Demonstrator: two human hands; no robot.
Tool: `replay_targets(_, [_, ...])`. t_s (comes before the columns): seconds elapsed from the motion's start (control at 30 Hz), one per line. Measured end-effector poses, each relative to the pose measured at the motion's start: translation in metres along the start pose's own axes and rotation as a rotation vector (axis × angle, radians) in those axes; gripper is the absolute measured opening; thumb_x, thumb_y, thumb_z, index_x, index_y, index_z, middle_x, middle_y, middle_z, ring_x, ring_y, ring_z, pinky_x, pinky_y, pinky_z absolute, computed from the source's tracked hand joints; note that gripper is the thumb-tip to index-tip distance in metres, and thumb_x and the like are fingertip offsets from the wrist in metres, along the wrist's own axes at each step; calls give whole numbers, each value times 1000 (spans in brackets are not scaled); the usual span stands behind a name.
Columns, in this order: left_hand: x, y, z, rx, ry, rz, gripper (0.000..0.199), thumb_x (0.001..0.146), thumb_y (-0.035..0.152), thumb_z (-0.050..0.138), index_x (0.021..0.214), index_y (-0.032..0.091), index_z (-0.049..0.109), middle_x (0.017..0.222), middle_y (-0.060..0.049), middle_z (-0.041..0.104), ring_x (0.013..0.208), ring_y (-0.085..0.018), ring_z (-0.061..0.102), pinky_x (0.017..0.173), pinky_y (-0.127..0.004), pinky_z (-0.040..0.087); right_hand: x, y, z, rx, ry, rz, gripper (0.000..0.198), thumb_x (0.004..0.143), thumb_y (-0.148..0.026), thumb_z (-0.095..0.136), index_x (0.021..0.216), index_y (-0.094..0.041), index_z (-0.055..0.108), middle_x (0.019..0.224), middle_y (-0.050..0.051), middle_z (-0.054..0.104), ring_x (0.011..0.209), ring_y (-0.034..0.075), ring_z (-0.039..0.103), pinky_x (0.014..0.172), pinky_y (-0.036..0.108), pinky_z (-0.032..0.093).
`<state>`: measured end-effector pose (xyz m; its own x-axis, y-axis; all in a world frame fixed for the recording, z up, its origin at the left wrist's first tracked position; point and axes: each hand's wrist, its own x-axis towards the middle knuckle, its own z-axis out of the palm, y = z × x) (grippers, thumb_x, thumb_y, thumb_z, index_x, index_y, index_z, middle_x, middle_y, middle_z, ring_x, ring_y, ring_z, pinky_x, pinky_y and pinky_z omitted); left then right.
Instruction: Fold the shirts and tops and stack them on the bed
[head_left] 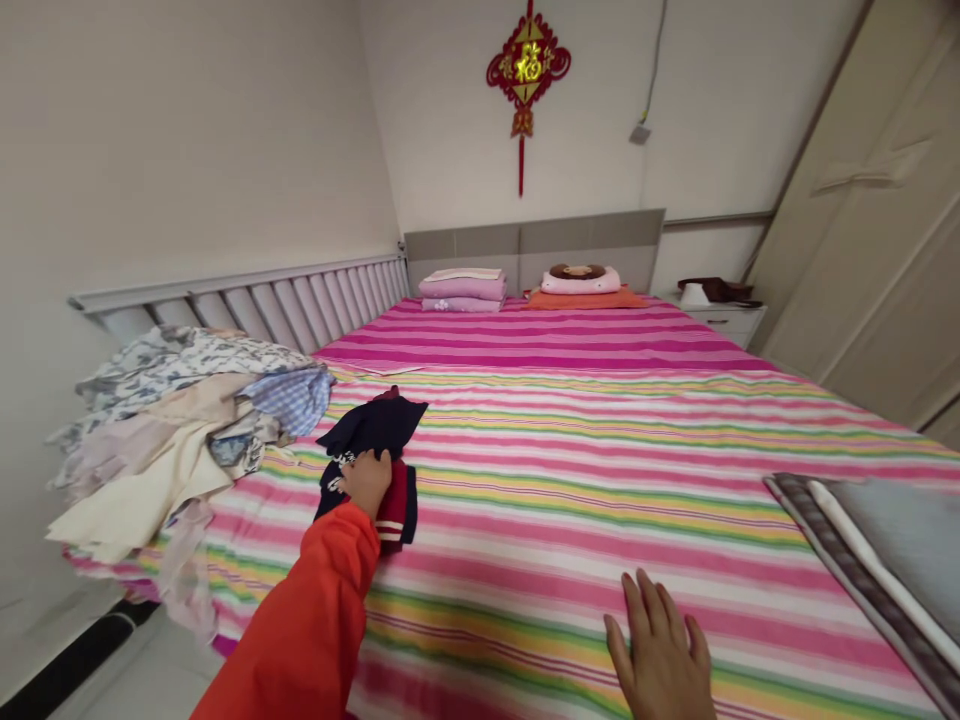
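Observation:
My left hand [367, 480], in an orange sleeve, is on a small navy and red knitted garment [405, 497] with white stripes and white lettering. Its fingers look curled into the cloth and are partly hidden by the back of the hand. Just beyond lies a dark navy piece of clothing [375, 424], touching the knit, with a bit of dark red at its far end. My right hand [660, 640] holds nothing, fingers apart and palm down, over or on the striped bedsheet [540, 560]; whether it touches the sheet I cannot tell.
A loose heap of clothes [180, 420] covers the bed's left edge beside a white radiator [300, 300]. Folded grey cloths [885, 540] lie at the right. Folded lilac bedding [463, 290] and a pink pillow [581, 284] rest by the headboard [480, 245]. A wardrobe [870, 220] stands right.

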<state>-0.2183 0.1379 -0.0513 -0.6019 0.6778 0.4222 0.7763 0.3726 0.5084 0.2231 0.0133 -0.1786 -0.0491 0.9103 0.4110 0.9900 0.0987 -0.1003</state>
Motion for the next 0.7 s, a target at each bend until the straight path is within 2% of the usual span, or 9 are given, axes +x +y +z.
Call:
replay_targets(0.1, [2, 29, -9, -79, 12, -51, 39, 91, 29, 40, 113, 12, 67, 116, -21, 69, 115, -35, 58, 99, -57, 43, 1, -1, 0, -1, 11, -1, 63, 91, -46, 26, 135, -12, 56, 143, 16, 53, 134, 33, 45, 110, 55, 29])
replay_targets(0.17, [-6, 55, -13, -145, -2, -12, 40, 93, 31, 41, 119, 15, 66, 125, -15, 67, 118, -30, 57, 103, -48, 44, 1, -2, 0, 3, 15, 4, 63, 91, -46, 26, 136, -12, 56, 143, 16, 53, 134, 33, 45, 110, 55, 29])
replay_targets(0.27, [-44, 93, -17, -246, -64, 123, 35, 91, 33, 49, 120, 26, 67, 131, -3, 65, 123, -22, 55, 107, -38, 42, 1, -2, 1, 10, 26, -1, 64, 91, -46, 26, 135, -11, 55, 143, 17, 52, 134, 33, 44, 110, 55, 28])
replay_targets(0.3, [-64, 102, -17, -286, -102, 184, 34, 90, 34, 52, 120, 29, 67, 131, -1, 65, 124, -21, 54, 108, -38, 42, 0, -3, 1, 11, 31, -4, 64, 92, -45, 25, 135, -10, 55, 143, 18, 52, 134, 34, 44, 110, 56, 28])
replay_targets(0.37, [-116, 113, -17, -413, -236, 351, 37, 89, 35, 55, 123, 30, 66, 134, -3, 63, 127, -25, 51, 110, -46, 39, 0, -3, 1, 14, 35, -11, 64, 92, -45, 25, 135, -8, 55, 142, 20, 52, 134, 35, 43, 109, 57, 28])
replay_targets(0.47, [-210, 108, -10, -478, -484, 501, 41, 86, 37, 57, 126, 31, 64, 137, -5, 60, 128, -28, 50, 108, -54, 39, 0, -4, -1, 16, 34, -6, 63, 92, -44, 26, 136, -8, 54, 143, 20, 52, 134, 34, 42, 110, 57, 27])
replay_targets(0.6, [-322, 84, 8, -528, -746, 627, 50, 81, 46, 62, 129, 32, 61, 134, -6, 63, 124, -28, 55, 106, -49, 44, 2, -5, -5, -5, -2, -1, 60, 93, -41, 28, 138, -11, 53, 145, 17, 50, 136, 32, 41, 111, 55, 25])
replay_targets(0.7, [-372, 75, 11, -584, -932, 612, 47, 78, 56, 63, 121, 37, 66, 125, -3, 69, 114, -26, 61, 101, -40, 49, 3, -4, -8, -1, -57, 2, 55, 93, -32, 30, 140, -13, 52, 147, 15, 49, 136, 31, 42, 110, 54, 26])
